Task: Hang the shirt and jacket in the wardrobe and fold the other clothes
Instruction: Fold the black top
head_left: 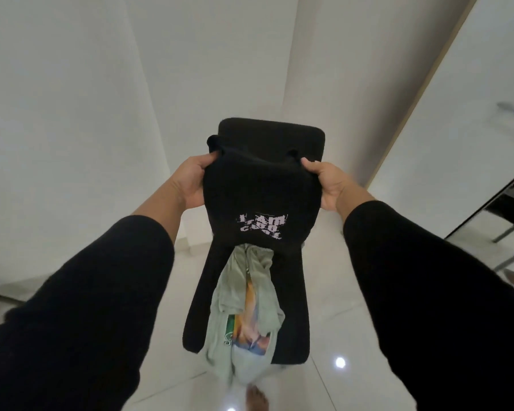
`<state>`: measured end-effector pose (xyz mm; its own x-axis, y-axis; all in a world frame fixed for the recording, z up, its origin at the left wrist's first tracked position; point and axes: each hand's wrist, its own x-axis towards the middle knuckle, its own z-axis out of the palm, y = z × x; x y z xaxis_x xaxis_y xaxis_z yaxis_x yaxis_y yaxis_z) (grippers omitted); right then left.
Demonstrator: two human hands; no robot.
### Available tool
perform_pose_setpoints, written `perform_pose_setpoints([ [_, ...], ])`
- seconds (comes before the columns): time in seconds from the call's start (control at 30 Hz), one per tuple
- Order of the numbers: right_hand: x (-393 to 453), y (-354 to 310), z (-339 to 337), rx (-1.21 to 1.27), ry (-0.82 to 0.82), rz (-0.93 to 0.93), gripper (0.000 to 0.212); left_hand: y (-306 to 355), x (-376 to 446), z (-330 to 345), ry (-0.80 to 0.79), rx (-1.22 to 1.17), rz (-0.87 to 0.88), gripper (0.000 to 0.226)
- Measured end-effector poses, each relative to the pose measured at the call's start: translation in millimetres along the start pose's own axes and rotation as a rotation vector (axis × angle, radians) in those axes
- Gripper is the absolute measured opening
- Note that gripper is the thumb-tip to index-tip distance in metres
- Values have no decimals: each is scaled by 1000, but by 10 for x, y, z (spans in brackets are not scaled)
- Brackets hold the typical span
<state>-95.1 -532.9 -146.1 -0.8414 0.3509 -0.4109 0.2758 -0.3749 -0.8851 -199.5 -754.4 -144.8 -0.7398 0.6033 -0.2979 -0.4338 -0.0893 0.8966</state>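
White walls and glossy floor tiles (353, 336) surround a black chair (291, 307) carrying a pale green garment (247, 295). Above it hangs the black printed top (261, 200), left hand (190, 185) and right hand (327, 185) each pinching a shoulder. A slackened grip could drop it onto the pile.

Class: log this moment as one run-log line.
left hand: grips black shirt | right hand: grips it | green garment: on chair

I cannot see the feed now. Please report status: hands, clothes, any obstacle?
Left hand and right hand grip black top, held up. Green garment on chair below. No obstacle visible.
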Motion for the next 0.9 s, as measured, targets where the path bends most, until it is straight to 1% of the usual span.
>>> perform_pose_setpoints([
  [0.1, -334, 771, -63, -5, 46, 99, 57, -641, -421, -200, 28, 4, -96, 31],
  [0.13, -451, 1050, -93, -2, 55, 136, 59, -881, -568, -274, 35, 5, -139, 32],
  [0.23, -839, 1888, -159, 16, 54, 273, 39, -1628, -1034, -522, 52, 15, -303, 32],
  [0.27, -949, 2155, -182, 9, 54, 320, 37, -1858, -1171, -616, 48, 21, -356, 32],
  [0.33, -1134, 2597, -203, -19, 58, 396, 40, -2239, -1378, -768, 40, 38, -430, 33],
  [0.43, -1263, 3069, -235, -36, 95, 447, 39, -2627, -1555, -869, 50, 53, -493, 32],
  [0.53, -1249, 3286, -264, -37, 132, 429, 33, -2853, -1492, -900, 58, 14, -498, 36],
  [0.57, -1198, 3319, -283, -34, 162, 410, 36, -2900, -1429, -912, 70, -3, -491, 38],
  [0.63, -990, 3355, -350, -61, 204, 373, 37, -2967, -1230, -937, 122, -30, -458, 41],
  [0.67, -869, 3344, -370, -84, 217, 357, 34, -2988, -1110, -951, 151, -38, -439, 41],
  [0.73, -565, 3327, -419, -156, 250, 324, 42, -3015, -835, -984, 185, -53, -393, 39],
  [0.8, -194, 3311, -475, -202, 277, 275, 46, -3031, -532, -1015, 211, -67, -351, 34],
  [0.9, 434, 3331, -579, -258, 309, 231, 58, -3057, -45, -1054, 217, -95, -327, 29],
])
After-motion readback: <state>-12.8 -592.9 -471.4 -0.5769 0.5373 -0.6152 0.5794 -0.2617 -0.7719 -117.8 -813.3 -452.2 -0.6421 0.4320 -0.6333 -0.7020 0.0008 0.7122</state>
